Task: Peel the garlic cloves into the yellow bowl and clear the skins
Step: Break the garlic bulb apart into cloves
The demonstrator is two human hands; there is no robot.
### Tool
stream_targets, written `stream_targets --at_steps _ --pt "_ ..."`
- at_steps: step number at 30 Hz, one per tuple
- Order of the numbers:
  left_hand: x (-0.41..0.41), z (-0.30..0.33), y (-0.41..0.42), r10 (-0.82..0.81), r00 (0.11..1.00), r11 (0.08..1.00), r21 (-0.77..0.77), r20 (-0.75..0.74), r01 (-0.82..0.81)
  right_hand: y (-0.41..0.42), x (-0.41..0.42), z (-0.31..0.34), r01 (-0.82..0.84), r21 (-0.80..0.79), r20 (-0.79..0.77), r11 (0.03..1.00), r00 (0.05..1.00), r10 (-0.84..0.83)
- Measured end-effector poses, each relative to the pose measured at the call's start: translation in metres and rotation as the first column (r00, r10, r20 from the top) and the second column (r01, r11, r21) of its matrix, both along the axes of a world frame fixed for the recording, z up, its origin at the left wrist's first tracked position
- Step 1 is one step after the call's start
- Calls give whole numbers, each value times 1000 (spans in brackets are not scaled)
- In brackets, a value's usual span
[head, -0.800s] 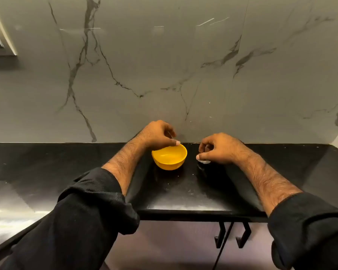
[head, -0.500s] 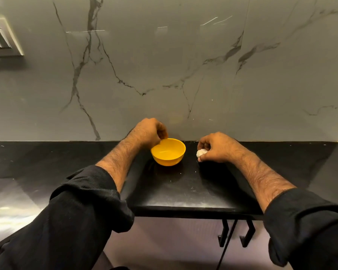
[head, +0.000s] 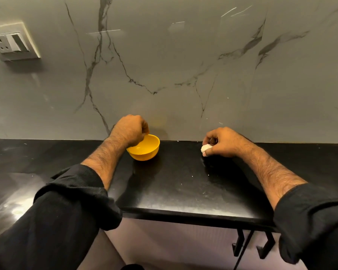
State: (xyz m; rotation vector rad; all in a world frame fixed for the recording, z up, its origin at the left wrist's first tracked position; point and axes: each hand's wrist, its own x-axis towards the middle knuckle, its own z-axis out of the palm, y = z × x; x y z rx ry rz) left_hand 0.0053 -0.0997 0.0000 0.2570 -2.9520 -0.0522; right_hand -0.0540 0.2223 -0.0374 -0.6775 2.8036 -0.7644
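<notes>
1. The garlic (head: 205,148), a small white lump, sits in the right hand (head: 223,142), pinched between the thumb and curled fingers, just above the surface (head: 180,184) near the wall.
2. The right hand hovers right of centre, well apart from the bowl (head: 144,148), with its forearm angled over the surface.
3. The yellow bowl stands upright on the surface, left of centre, close to the wall; what lies inside it cannot be told.
4. The left hand (head: 130,129) is at the bowl's far left rim, fingers curled down and gripping the rim.
5. Both forearms are bare, with black sleeves (head: 66,207) rolled back above them.
6. The surface is black and glossy, with a few pale specks scattered on it.
7. Behind it rises a grey marble wall (head: 183,65) with dark veins.
8. A socket plate (head: 14,43) is mounted on the wall at upper left.
9. Two dark handles (head: 252,244) show below the surface's front edge at lower right.
</notes>
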Motion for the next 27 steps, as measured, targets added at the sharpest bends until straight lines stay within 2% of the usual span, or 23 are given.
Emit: stream_targets --at_steps 2,4,7,10,12,14,16,18,20,27 --pt "-3 0 14 -25 994 999 -34 -111 21 6 -4 0 5 -106 48 994 999 0" --pt "-6 -1 39 -116 965 993 -8 -234 118 14 -8 -2 36 -224 110 974 994 -11" --pt "-9 -7 90 -253 905 933 160 -343 321 30 -15 -7 131 -468 225 874 974 -26" --pt "-19 -35 129 -328 892 790 428 -310 439 45 -13 -13 247 -707 356 663 934 32" --pt "-26 -58 142 -342 906 649 635 -248 419 50 -9 -16 316 -805 411 503 907 89" --pt "-29 -72 147 -333 919 508 781 -213 365 49 -5 -19 349 -838 437 420 890 130" --pt "-33 -77 148 -316 921 404 846 -228 348 44 -5 -23 320 -837 412 444 903 126" --pt "-37 -78 148 -293 913 306 877 -282 370 38 -6 -27 263 -807 353 528 933 75" --pt "-41 -83 149 -272 906 265 879 -325 396 34 -9 -30 233 -779 303 583 953 24" --pt "-56 -102 150 -247 894 69 913 -374 402 38 -22 -35 258 -791 310 554 951 -1"
